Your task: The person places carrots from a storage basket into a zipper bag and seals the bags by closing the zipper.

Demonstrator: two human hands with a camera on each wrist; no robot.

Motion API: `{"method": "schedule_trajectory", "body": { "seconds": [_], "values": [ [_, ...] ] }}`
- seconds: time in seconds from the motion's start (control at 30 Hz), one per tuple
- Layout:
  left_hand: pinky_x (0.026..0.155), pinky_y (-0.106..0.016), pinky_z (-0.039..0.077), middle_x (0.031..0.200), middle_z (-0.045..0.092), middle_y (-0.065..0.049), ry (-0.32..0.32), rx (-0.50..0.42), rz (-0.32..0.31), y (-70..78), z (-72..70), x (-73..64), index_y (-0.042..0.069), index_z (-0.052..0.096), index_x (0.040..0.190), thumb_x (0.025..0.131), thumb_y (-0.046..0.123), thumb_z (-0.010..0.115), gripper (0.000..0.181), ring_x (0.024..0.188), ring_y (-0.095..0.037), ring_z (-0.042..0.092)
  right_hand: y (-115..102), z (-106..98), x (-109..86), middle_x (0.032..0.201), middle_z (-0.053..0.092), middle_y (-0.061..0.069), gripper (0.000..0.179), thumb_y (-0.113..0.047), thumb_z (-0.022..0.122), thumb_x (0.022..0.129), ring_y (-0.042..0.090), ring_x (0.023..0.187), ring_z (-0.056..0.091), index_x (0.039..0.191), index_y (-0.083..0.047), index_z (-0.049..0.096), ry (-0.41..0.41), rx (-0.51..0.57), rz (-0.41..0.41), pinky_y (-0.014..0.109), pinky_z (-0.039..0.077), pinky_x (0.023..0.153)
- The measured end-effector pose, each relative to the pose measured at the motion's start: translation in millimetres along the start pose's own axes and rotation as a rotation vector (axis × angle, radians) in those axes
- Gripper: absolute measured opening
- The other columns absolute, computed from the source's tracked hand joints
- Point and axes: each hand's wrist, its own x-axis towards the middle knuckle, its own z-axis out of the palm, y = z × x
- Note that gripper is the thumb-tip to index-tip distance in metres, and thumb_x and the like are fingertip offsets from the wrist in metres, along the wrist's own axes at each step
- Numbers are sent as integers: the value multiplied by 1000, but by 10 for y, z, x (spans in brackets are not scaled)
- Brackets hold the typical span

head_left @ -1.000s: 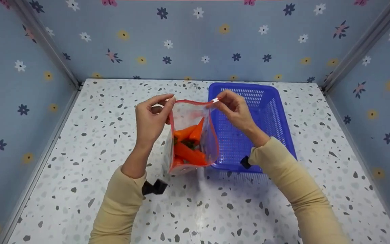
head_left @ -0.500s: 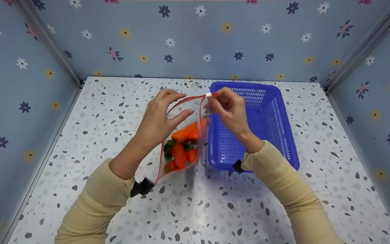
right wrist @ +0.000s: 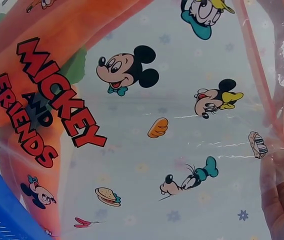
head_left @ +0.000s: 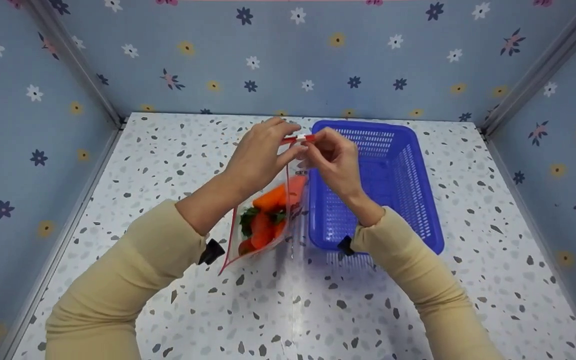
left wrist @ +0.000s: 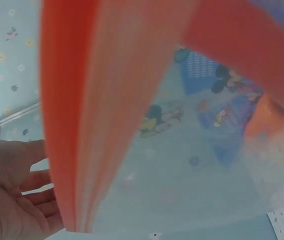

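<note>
A clear zip bag (right wrist: 147, 165) with a red zip edge and printed cartoon figures stands with its mouth apart at the near side. Orange and red peppers (head_left: 263, 235) with green tops lie in it. My right hand (head_left: 337, 160) pinches the far corner of the bag, at the white slider (head_left: 301, 137). From the left, my left hand (head_left: 258, 152) reaches over the bag, thumb and forefinger spread on either side of the red strip beside the slider. In the left wrist view, its fingers (left wrist: 42, 192) extend behind the red zip edge.
A blue plastic basket (head_left: 430, 220) stands right beside the bag, under the right hand and wrist. The speckled white tabletop (head_left: 358, 310) ends at a flowered back wall (head_left: 288, 60), with side walls left and right.
My left hand has let go of the bag's left edge and moved right to the slider. The right hand, still pinching the corner, has shifted slightly left. The mouth has narrowed at the far end.
</note>
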Motion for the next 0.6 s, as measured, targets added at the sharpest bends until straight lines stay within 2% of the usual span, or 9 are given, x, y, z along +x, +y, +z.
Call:
{"method": "schedule_trajectory", "body": {
  "seconds": [0.13, 0.27, 0.37, 0.47, 0.6],
  "values": [
    [78, -29, 48, 101, 62, -10, 4, 17, 27, -16, 24, 59, 3, 63, 107, 88, 23, 55, 29, 86, -22, 55, -8, 8, 5, 73, 59, 29, 7, 11, 52, 83, 28, 61, 63, 81, 17, 52, -4, 5, 13, 36, 53, 54],
    [68, -27, 48, 90, 65, -8, 35, 6, 44, -29, 38, 75, 4, 67, 97, 88, 23, 54, 25, 74, -20, 55, -27, 8, 9, 74, 60, 27, 7, 10, 52, 84, 31, 61, 62, 82, 16, 52, -11, -13, 15, 35, 54, 55],
    [69, -26, 49, 87, 65, -8, 62, -16, 62, -30, 40, 68, 3, 68, 95, 88, 21, 55, 23, 73, -20, 55, -22, 1, 15, 75, 61, 23, 6, 10, 53, 83, 33, 61, 60, 83, 15, 54, -12, -20, 6, 33, 54, 56],
    [71, -25, 49, 85, 65, -8, 83, -29, 85, -28, 34, 59, 2, 68, 93, 88, 20, 55, 23, 72, -20, 56, 65, -25, 18, 78, 62, 19, 5, 11, 53, 83, 27, 62, 60, 86, 13, 55, -14, -7, -20, 32, 54, 58],
    [68, -24, 49, 78, 64, -9, 87, -41, 84, -14, 17, 53, 2, 68, 91, 87, 21, 55, 24, 66, -20, 54, 189, -62, 26, 83, 61, 14, 9, 11, 52, 83, 26, 65, 59, 91, 12, 55, -10, 36, -76, 35, 54, 61]
  ]
}}
